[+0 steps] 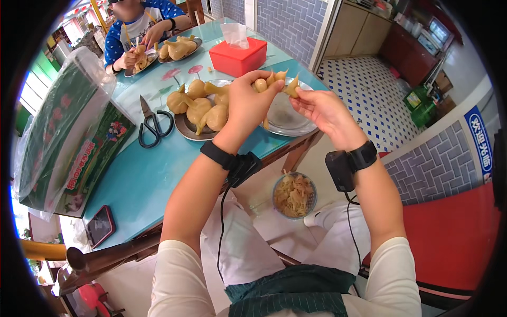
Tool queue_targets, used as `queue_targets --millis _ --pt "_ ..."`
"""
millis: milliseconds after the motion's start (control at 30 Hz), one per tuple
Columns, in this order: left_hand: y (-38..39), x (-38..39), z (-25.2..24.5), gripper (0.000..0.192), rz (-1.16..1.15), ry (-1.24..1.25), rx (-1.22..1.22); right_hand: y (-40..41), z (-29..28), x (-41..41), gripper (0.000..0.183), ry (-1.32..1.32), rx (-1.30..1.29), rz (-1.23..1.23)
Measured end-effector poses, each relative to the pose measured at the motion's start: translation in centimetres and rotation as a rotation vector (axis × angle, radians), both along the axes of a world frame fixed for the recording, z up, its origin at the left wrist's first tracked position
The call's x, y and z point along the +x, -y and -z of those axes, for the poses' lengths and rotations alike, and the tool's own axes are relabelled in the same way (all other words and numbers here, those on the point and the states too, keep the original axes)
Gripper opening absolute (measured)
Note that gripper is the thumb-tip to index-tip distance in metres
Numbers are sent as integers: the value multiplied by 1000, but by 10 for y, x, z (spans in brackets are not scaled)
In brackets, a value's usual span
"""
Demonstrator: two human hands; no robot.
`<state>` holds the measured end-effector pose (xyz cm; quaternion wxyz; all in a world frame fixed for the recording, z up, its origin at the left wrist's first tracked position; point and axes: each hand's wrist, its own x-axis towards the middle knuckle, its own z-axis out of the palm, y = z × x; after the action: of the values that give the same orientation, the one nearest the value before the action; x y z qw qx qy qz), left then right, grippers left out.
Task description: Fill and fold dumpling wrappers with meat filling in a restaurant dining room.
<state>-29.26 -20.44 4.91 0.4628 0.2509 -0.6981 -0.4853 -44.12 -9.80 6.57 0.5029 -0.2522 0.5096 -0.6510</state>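
My left hand (pixel 253 99) is closed around a partly split bulb of pickled garlic (pixel 261 84), whose cloves stick out past the fingers. Between the thumb and fingertips of my right hand (pixel 317 105) is a single garlic clove (pixel 293 87), just right of that bulb. Both hands are above a round metal plate (pixel 291 127), whose visible part shows no food. Beside it on the left, partly behind my left wrist, several whole garlic bulbs (pixel 198 110) lie on another metal plate (pixel 184 130).
Black-handled scissors (pixel 152 125), a red tissue box (pixel 237 57), a phone (pixel 100 226) and a plastic-covered green box (pixel 79 158) are on the table (pixel 130 186). A basket of peelings (pixel 294 196) is on the floor. Across the table, a person (pixel 138 35) handles garlic by two plates.
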Motion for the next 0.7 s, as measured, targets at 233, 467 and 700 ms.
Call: queue_targets --millis 233,467,700 --pt "-1 -3 2 29 -8 68 -41 9 6 -13 26 -72 72 -22" --pt "9 4 3 33 159 349 -126 2 6 -12 30 -563 15 -65" --pt "2 4 1 40 20 399 -13 9 15 -11 28 -578 121 -44"
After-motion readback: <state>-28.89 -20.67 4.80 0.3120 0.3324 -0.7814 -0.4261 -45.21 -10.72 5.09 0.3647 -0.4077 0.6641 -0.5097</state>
